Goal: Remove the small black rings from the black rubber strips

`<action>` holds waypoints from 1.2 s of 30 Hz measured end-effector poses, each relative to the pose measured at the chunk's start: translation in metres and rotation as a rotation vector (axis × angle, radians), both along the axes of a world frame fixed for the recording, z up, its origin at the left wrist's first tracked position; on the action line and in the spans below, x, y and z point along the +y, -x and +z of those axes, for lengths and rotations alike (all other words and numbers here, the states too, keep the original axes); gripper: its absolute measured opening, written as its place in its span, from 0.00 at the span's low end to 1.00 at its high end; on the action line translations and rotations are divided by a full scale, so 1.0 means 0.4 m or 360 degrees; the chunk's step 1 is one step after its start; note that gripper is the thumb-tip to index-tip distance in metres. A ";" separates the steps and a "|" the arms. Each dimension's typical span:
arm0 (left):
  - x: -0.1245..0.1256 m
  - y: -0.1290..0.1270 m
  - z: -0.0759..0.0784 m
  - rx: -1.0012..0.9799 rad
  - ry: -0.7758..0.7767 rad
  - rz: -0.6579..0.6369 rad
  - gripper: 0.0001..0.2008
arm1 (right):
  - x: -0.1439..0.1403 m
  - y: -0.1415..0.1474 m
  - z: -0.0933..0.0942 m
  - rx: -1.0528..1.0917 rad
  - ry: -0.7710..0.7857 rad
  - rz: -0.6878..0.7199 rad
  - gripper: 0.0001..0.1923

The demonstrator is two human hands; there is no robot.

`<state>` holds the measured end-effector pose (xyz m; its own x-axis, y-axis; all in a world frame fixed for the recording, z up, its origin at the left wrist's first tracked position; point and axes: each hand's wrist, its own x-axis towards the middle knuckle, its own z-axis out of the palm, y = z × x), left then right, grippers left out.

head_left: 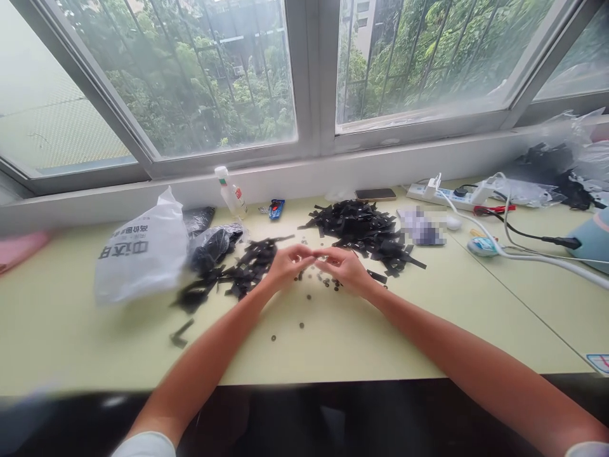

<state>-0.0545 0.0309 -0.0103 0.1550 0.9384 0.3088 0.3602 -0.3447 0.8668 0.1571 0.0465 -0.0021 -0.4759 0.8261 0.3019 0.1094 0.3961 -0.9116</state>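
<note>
My left hand point(287, 266) and my right hand point(349, 270) meet fingertip to fingertip above the middle of the table. Both have thumb and fingers pinched together, and whatever is between them is too small or hidden to make out. Behind and to the right of my right hand lies a large heap of black fabric strips point(354, 223). A smaller, looser group of black strips point(252, 263) spreads left of my left hand. Small dark round pieces point(309, 297) with a hole-like centre are scattered under and in front of the hands.
A white plastic bag point(143, 251) and a clear bottle point(232, 193) stand at the left. Along the back are a blue packet point(276, 209), a phone point(375, 194) and a power strip point(451, 195). White cables point(533, 257) cross the right side of the pale table point(380, 343).
</note>
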 end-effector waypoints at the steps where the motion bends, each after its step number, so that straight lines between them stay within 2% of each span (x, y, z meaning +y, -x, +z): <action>1: -0.004 -0.010 -0.001 -0.0018 0.0007 0.0006 0.13 | -0.002 0.001 0.001 0.0025 0.0043 -0.0008 0.18; 4: -0.009 -0.018 0.000 0.0050 -0.0027 -0.0016 0.12 | 0.003 -0.003 -0.003 0.0132 0.0218 -0.0099 0.19; 7: -0.005 0.000 -0.002 0.0302 -0.0163 -0.0044 0.07 | 0.018 -0.010 -0.012 0.0231 0.0306 -0.0206 0.21; 11: 0.000 0.023 -0.017 0.0669 -0.0288 -0.0157 0.16 | 0.038 -0.017 -0.021 0.0334 0.0420 -0.0253 0.21; 15: -0.005 0.014 -0.023 0.0920 -0.0321 -0.0232 0.19 | 0.048 -0.020 -0.017 0.0501 0.0471 -0.0362 0.20; 19: -0.005 -0.020 -0.019 0.1145 -0.0317 -0.0139 0.23 | 0.052 -0.021 -0.011 0.0634 0.0507 -0.0493 0.22; 22: 0.003 -0.042 -0.021 0.1298 -0.0321 -0.0043 0.23 | 0.057 -0.020 -0.016 0.0649 0.0517 -0.0472 0.21; 31: 0.012 -0.045 -0.030 0.1208 -0.0436 0.0081 0.14 | 0.057 -0.021 -0.024 0.0501 0.0554 -0.0341 0.18; 36: 0.010 -0.046 -0.030 0.1235 -0.0519 0.0095 0.13 | 0.057 -0.021 -0.027 0.0504 0.0556 -0.0310 0.18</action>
